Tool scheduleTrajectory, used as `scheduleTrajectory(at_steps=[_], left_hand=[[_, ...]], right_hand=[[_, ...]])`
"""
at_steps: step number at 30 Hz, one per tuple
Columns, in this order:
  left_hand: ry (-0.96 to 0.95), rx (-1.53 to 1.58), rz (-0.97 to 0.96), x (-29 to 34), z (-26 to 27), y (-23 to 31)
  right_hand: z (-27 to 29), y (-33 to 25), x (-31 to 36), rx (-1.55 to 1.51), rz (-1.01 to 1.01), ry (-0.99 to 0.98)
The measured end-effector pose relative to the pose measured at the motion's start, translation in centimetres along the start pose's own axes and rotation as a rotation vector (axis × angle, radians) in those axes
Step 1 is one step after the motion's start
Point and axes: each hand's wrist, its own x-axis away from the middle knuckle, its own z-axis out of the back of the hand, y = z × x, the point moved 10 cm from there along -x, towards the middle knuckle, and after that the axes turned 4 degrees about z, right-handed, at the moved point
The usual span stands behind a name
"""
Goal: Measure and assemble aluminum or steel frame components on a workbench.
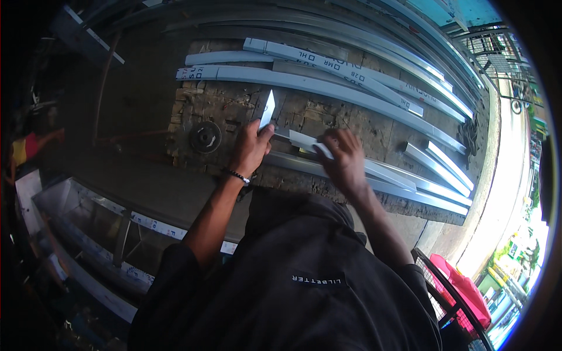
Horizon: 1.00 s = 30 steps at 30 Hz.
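My left hand (252,146) is closed round a short, shiny metal piece (267,111) with a slanted, pointed end, which stands up from the fist. A dark beaded bracelet (237,175) circles that wrist. To the right, my right hand (343,157) curls its fingers over a second pale metal strip (301,140) with an angled end, low over the near side of the worn wooden bench (310,117). The palm side of the right hand is hidden. Long metal lengths (404,175) lie beneath and to the right of this hand.
Several long metal tubes (333,90), some in printed film, lie across the bench's far side. A round disc (205,137) rests at its left end. Metal frames (120,234) stand at lower left. A pink cloth (462,286) hangs by a black mesh chair at lower right.
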Motion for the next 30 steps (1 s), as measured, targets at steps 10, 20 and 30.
scheduleTrajectory(at_steps=[10,20,30], left_hand=[[0.063,-0.172,0.022,1.3,-0.1,2.3],[0.076,-0.263,0.039,1.7,-0.1,2.9],[0.044,-0.229,0.035,1.8,-1.0,2.2]], right_hand=[[-1.8,-2.7,-1.1,-0.089,-0.05,0.082],[-0.9,-3.8,-1.1,-0.021,-0.07,0.103],[-2.0,-3.7,-1.2,0.034,-0.137,-0.023]])
